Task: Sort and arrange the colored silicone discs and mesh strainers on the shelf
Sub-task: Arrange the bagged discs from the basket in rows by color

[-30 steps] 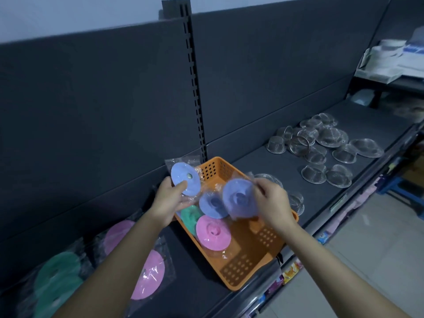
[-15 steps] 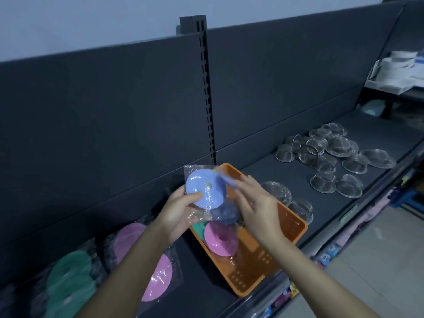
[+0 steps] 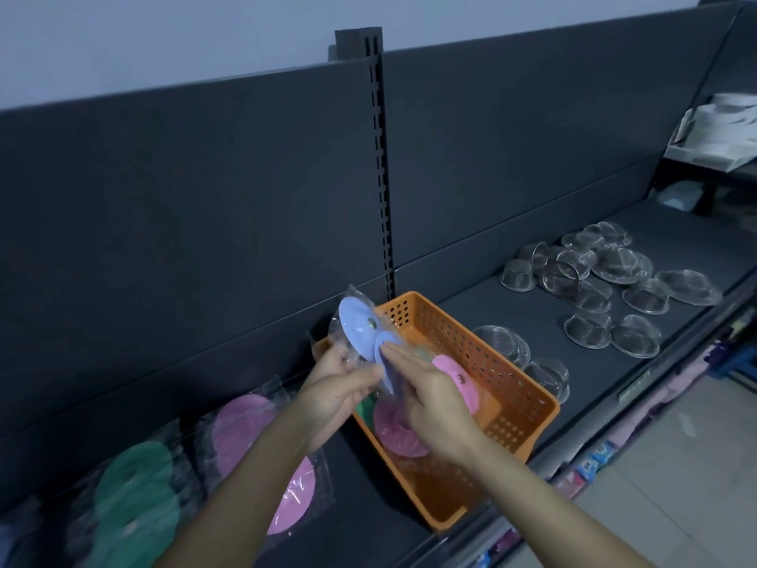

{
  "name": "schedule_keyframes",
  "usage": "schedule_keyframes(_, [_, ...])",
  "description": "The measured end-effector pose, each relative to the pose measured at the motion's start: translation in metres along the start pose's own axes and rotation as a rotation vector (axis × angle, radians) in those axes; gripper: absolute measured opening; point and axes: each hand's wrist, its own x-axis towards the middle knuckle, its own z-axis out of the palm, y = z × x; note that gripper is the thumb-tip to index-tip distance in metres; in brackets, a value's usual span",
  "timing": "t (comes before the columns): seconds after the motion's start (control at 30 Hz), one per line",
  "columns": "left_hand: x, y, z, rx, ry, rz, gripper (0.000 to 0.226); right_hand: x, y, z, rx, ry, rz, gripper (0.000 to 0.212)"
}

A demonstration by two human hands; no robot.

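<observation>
Dark grey shelf, pale wall above; orange basket centre, mesh strainers right. Left hand pinches bagged blue discs; right hand lays straight fingers on them.

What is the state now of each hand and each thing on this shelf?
blue discs: bagged, held up off the shelf
left hand: grips the blue discs
right hand: straight fingers against the blue discs
orange basket: upright on the shelf, pink disc inside
mesh strainers: scattered loose on the shelf
green discs: bagged, lying on the shelf
</observation>
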Motion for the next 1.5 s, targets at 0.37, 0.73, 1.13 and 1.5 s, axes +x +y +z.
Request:
schedule_keyframes(0.37, [-0.005, 0.017, -0.017, -0.016, 0.509, 0.080, 0.024, 0.058, -0.008, -0.025, 0.209, -0.039, 0.074, 0.045])
schedule_keyframes(0.73, [-0.006, 0.024, -0.047, -0.135, 0.634, 0.108, 0.023, 0.101, 0.077, 0.005, -0.390, -0.410, 0.319, 0.021])
schedule_keyframes(1.13, [-0.024, 0.019, -0.064, -0.121, 0.700, 0.105, 0.029, 0.116, 0.069, -0.004, -0.249, -0.748, 0.423, 0.019])
schedule_keyframes(1.5, [-0.048, 0.016, -0.089, -0.142, 0.854, 0.168, 0.020, 0.139, 0.060, -0.012, 0.616, -0.113, 0.517, 0.018])
